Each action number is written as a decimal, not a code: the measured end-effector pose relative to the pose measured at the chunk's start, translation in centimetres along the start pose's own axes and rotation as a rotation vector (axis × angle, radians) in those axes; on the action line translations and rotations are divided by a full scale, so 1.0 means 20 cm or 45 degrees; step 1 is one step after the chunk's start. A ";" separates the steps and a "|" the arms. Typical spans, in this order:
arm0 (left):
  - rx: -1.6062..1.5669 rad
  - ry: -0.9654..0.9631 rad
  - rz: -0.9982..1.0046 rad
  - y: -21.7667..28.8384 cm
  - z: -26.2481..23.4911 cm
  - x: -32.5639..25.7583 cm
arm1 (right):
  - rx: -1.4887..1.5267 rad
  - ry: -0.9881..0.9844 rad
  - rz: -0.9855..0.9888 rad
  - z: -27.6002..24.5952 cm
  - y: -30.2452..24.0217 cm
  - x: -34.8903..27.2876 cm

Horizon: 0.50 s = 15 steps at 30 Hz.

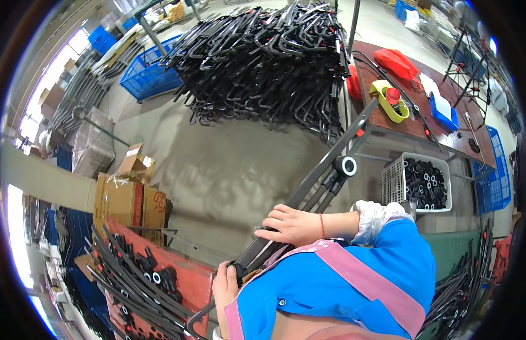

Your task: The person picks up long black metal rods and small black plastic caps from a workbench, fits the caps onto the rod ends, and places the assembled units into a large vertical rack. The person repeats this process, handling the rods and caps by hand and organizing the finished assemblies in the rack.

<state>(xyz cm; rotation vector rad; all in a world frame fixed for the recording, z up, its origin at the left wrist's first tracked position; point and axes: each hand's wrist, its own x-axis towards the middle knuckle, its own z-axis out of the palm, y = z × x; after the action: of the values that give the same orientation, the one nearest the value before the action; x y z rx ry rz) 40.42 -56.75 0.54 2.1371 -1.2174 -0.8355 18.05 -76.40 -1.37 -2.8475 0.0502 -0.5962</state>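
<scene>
A long black tubular frame (326, 161) runs diagonally across my front, from my lap up to the right. Beside its upper part is a black joint (348, 166) with a white ring, and a small red piece shows near the top end. My right hand (291, 225) lies across the tubes at mid-length, its fingers curled over them. Around the lower end, by a black fitting, my left hand (224, 286) is closed. A bent tube end (196, 323) shows beside my left wrist. The frame's underside near my body is hidden by my hands and clothing.
A large heap of black tubes (263, 68) stands ahead. At right, a brown table (382, 122) bears a yellow container (396, 113); a white crate (451, 184) of black parts sits below. Left are cardboard boxes (118, 198) and a red surface (189, 283) with tubes.
</scene>
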 end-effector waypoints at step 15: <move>-0.096 -0.353 0.217 0.11 -0.22 1.18 | -0.182 0.029 0.319 -0.05 0.67 0.39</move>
<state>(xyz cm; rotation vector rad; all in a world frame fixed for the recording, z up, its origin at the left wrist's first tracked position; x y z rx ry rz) 51.97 -77.87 -0.81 1.8711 -1.4576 -1.1083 25.01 -90.22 -0.54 -2.9046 0.4637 -0.5915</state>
